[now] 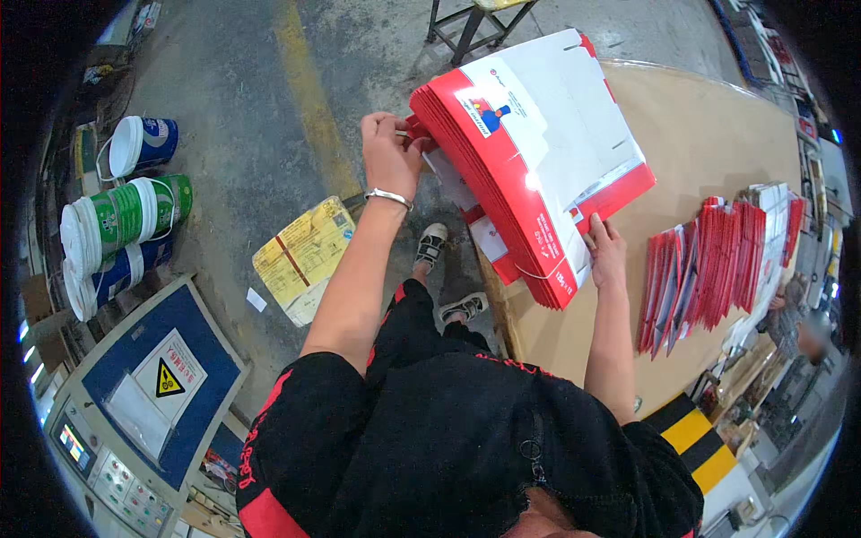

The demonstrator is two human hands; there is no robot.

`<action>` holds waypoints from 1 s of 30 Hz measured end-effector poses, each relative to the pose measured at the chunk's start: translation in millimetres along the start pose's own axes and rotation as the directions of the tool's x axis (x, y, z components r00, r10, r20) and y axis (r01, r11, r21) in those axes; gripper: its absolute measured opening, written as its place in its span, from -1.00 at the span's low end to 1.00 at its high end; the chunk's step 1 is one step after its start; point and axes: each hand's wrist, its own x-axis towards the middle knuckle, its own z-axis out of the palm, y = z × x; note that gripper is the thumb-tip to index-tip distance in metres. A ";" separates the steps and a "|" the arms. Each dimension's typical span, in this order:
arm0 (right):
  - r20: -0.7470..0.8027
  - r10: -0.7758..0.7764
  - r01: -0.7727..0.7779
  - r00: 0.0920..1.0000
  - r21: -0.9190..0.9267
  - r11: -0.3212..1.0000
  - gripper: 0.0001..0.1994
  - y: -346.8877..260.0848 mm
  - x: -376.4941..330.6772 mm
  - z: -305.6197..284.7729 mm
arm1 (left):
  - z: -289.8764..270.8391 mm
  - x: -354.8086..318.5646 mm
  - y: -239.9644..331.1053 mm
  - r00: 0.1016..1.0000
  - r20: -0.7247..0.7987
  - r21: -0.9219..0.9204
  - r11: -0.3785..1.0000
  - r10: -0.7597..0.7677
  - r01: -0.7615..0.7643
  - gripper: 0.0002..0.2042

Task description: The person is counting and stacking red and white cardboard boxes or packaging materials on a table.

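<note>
The left hand [387, 154] is pinching the stack [529, 161] at its far corner; the right hand [607, 253] is gripping its near edge; squaring it calls for even pressure, both hands closing together above the table [717, 134].

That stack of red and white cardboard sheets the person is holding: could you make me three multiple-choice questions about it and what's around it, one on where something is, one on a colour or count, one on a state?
1. Where does the second batch of red sheets lie?
A. on the floor
B. on the brown table, to the person's right
C. on the buckets

2. How many hands grip the stack of cardboard sheets?
A. none
B. one
C. two

3. How is the held stack?
A. tilted, with its lower edge on the table
B. flat on the floor
C. rolled up

Answers: 1 B, they stand in a fanned row on the table. 2 C, the left hand grips its far end and the right hand the near edge. 3 A, it slants up from the table edge.
</note>
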 end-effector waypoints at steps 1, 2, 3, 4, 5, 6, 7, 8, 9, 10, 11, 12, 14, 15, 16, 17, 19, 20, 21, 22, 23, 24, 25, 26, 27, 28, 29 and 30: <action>-0.002 -0.001 0.001 1.000 0.002 1.000 -0.64 -0.2 0.5 -0.3 | -0.4 3.7 -1.7 1.000 0.002 -0.001 1.000 0.002 -0.002 -0.71; 0.012 0.007 -0.007 1.000 -0.007 1.000 -0.65 -0.5 1.2 -0.5 | -1.3 7.5 -3.3 1.000 0.003 0.019 1.000 0.018 -0.018 -0.75; 0.026 0.015 -0.015 1.000 -0.016 1.000 -0.65 -0.5 1.7 -0.5 | -2.2 10.0 -4.8 0.999 0.005 0.040 0.999 0.035 -0.035 -0.79; 0.023 0.015 -0.015 1.000 -0.013 1.000 -0.65 0.1 2.2 -0.2 | -3.0 11.5 -6.3 0.999 0.008 0.039 0.999 0.037 -0.037 -0.79; 0.011 0.013 -0.013 1.000 -0.016 1.000 -0.66 0.5 3.0 -0.2 | -3.2 13.3 -6.5 1.000 0.013 0.033 0.999 0.024 -0.024 -0.82; -0.002 0.011 -0.011 1.000 -0.018 1.000 -0.66 0.8 3.4 -0.4 | -3.2 14.5 -6.6 1.000 0.018 0.027 1.000 0.011 -0.011 -0.86; -0.006 0.011 -0.011 1.000 -0.016 1.000 -0.66 0.8 3.6 -0.7 | -2.8 14.7 -7.1 1.000 0.021 0.026 1.000 0.013 -0.014 -0.86; 0.000 0.015 -0.015 1.000 -0.017 1.000 -0.67 -0.5 3.0 0.0 | -3.0 14.2 -8.4 0.999 0.009 0.031 0.999 0.032 -0.032 -0.86; 0.006 0.019 -0.018 1.000 -0.019 1.000 -0.67 -2.0 2.1 0.8 | -2.7 13.7 -9.8 0.999 -0.004 0.036 0.998 0.050 -0.050 -0.86; 0.004 0.018 -0.018 1.000 -0.016 1.000 -0.67 -4.0 0.9 1.9 | -1.3 13.1 -12.6 0.999 -0.003 0.036 0.998 0.052 -0.052 -0.86; 0.006 0.013 -0.013 1.000 -0.001 1.000 -0.68 -6.1 -1.6 4.6 | -0.3 12.1 -15.6 0.997 -0.031 0.012 0.997 0.073 -0.073 -0.86; 0.009 0.008 -0.009 1.000 0.014 1.000 -0.68 -6.6 -3.0 6.9 | 0.4 11.6 -18.8 0.994 -0.060 -0.011 0.996 0.093 -0.094 -0.86; 0.018 0.013 -0.013 1.000 0.011 1.000 -0.68 -5.3 -1.4 6.1 | 2.7 10.8 -21.8 0.988 -0.087 -0.042 0.991 0.125 -0.129 -0.86; 0.027 0.017 -0.017 0.999 0.004 1.000 -0.68 -4.9 -0.2 4.8 | 3.5 11.1 -22.0 0.981 -0.116 -0.073 0.984 0.154 -0.163 -0.87; 0.023 0.016 -0.016 1.000 0.007 1.000 -0.68 -4.3 1.0 4.0 | 3.1 12.6 -22.6 0.981 -0.113 -0.075 0.983 0.156 -0.165 -0.87; 0.037 0.016 -0.017 0.999 0.017 1.000 -0.68 -2.3 2.1 2.8 | 1.9 13.3 -23.3 0.967 -0.117 -0.063 0.970 0.225 -0.233 -0.86; 0.047 0.015 -0.016 0.999 0.029 0.999 -0.67 -1.5 3.7 2.0 | 1.7 15.4 -22.8 0.948 -0.117 -0.054 0.952 0.294 -0.302 -0.85; 0.036 0.019 -0.020 0.999 0.021 1.000 -0.66 -1.4 3.4 2.2 | 2.3 15.1 -22.1 0.955 -0.104 -0.089 0.954 0.278 -0.287 -0.85; 0.024 0.022 -0.022 0.999 0.014 1.000 -0.66 -2.5 2.6 2.5 | 3.0 15.4 -20.5 0.961 -0.091 -0.124 0.954 0.263 -0.273 -0.85; 0.017 0.018 -0.019 1.000 0.018 1.000 -0.66 -4.8 1.1 3.0 | 3.3 16.1 -18.1 0.960 -0.087 -0.130 0.952 0.268 -0.277 -0.85; 0.008 0.016 -0.017 1.000 0.030 0.999 -0.65 -11.2 -3.6 7.3 | 4.1 17.3 -14.2 0.957 -0.075 -0.099 0.953 0.280 -0.286 -0.86; -0.003 0.012 -0.011 1.000 0.043 0.999 -0.64 -16.5 -6.4 8.2 | 5.0 18.0 -9.4 0.954 -0.064 -0.071 0.952 0.294 -0.298 -0.86; -0.014 0.029 -0.030 0.999 -0.019 0.999 -0.64 -9.6 -2.3 2.1 | 3.2 16.3 -8.1 0.950 -0.058 -0.088 0.946 0.308 -0.312 -0.86; -0.031 0.036 -0.038 0.999 -0.078 0.996 -0.64 -4.8 5.4 -4.8 | 1.8 15.9 -11.1 0.953 -0.053 -0.057 0.952 0.298 -0.301 -0.89; -0.007 0.012 -0.013 1.000 -0.078 0.997 -0.62 -9.3 -1.4 4.6 | -0.1 15.6 -14.0 0.957 -0.050 -0.025 0.957 0.287 -0.288 -0.91; 0.015 0.010 -0.008 1.000 -0.099 0.995 -0.61 -6.7 2.9 4.5 | -0.6 16.3 -16.1 0.957 -0.053 -0.035 0.957 0.285 -0.287 -0.90; 0.035 0.024 -0.020 0.999 -0.110 0.994 -0.59 -7.8 1.9 4.1 | -0.4 15.0 -18.7 0.959 -0.054 -0.045 0.959 0.278 -0.281 -0.90; 0.060 0.040 -0.032 0.997 -0.124 0.992 -0.57 -10.9 0.2 2.9 | 0.4 14.3 -20.7 0.955 -0.056 -0.064 0.953 0.292 -0.296 -0.90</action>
